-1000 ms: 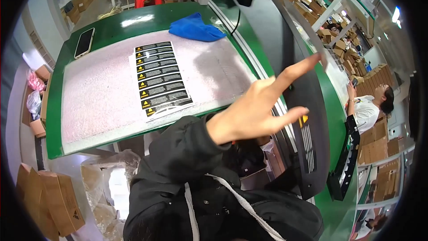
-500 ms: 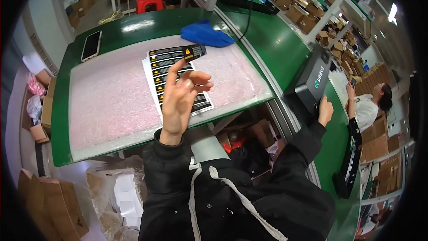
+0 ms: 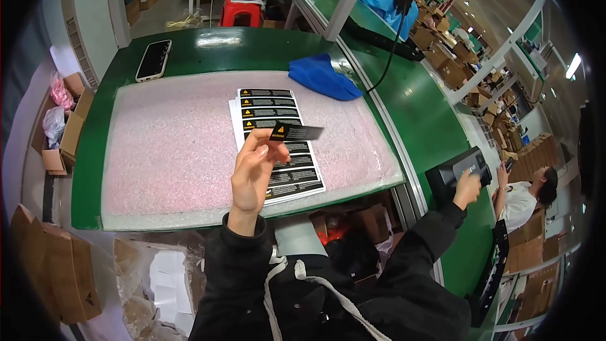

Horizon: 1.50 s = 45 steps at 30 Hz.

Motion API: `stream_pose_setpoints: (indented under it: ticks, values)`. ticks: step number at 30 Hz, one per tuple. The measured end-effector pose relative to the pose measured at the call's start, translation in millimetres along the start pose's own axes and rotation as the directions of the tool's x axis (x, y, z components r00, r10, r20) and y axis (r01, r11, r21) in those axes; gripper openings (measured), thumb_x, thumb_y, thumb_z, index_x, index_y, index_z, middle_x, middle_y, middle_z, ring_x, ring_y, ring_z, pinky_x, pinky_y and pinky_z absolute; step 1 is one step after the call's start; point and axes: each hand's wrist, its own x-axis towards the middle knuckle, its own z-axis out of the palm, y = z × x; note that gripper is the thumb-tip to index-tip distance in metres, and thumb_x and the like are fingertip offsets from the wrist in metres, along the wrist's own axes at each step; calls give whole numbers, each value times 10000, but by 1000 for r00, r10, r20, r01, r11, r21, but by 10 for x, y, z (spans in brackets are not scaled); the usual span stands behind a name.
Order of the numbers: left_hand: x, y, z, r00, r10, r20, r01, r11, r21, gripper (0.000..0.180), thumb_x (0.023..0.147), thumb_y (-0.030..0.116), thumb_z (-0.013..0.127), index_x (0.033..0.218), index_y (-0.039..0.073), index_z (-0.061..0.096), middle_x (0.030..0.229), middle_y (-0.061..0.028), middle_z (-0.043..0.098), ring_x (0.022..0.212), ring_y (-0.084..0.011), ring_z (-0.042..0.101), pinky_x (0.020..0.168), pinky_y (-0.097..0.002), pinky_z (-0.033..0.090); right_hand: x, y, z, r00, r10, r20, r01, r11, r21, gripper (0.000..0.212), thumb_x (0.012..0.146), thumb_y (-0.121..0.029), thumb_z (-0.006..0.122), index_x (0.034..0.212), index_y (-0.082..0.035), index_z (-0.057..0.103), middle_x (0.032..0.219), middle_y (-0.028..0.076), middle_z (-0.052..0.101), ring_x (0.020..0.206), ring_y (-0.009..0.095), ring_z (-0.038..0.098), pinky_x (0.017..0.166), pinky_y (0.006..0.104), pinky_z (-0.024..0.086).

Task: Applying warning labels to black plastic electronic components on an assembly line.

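So the black label (image 3: pixel 297 132) is mid-frame, pinched between fingers of the left hand (image 3: pixel 250 182), over the label sheet (image 3: pixel 273 105). What's changed from half a second ago: the right hand (image 3: pixel 468 189) is over the black box's (image 3: pixel 444 178) top, right of frame, not at its near end, probably blocking part of it. Too blurry to tell if those fingers grip. The padded mat (image 3: pixel 170 145) gives decent room left of the sheet; a metal rail (image 3: pixel 413 192) runs between mat and box.

the held label (image 3: pixel 295 132) looks glossy, the tabletop (image 3: pixel 214 55) shiny, the cloth (image 3: pixel 324 78) matt.
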Motion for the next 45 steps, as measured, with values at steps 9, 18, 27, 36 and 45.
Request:
stream_pose_setpoints:
  ticks: [9,18,27,36,45]
  values:
    - [61,169,196,959,-267,93,231,931,281,495,851,161,465,1308,76,297,887,-104,541,810,-162,521,790,-304,404,-1539,-2046,-811,115,-822,-558,404,-475,782,191,782,-47,622,973,-39,621,950,83,587,901,192,564,800,288,417]
    - [702,296,258,762,-586,274,130,553,823,681,843,25,519,1404,142,151,897,-126,535,776,-143,537,767,-278,426,-1964,-2376,-321,173,-546,-819,482,-679,554,219,717,-41,658,929,-82,626,928,70,580,795,232,529,697,327,371]
    - [885,-139,-184,876,-363,316,-11,641,767,693,813,25,569,1394,102,199,912,-78,530,708,-97,505,680,-248,429,-1968,-2419,-215,337,-654,-678,533,-461,710,276,722,-87,660,991,-90,601,993,73,549,865,241,505,727,342,372]
    - [813,-135,-164,859,-375,347,-136,486,863,662,751,19,590,1355,88,329,817,-54,543,645,-95,480,628,-225,408,-2030,-2421,-123,251,-727,-639,507,-463,727,263,704,-65,659,960,-104,618,1020,66,532,899,244,486,773,343,378]
    - [822,-122,-136,833,-399,384,-172,472,864,642,742,21,587,1336,134,370,737,-30,519,603,-103,455,595,-231,402,-2034,-2425,-171,270,-694,-667,582,-435,687,292,691,-19,641,964,-121,640,1025,57,530,901,229,480,774,328,385]
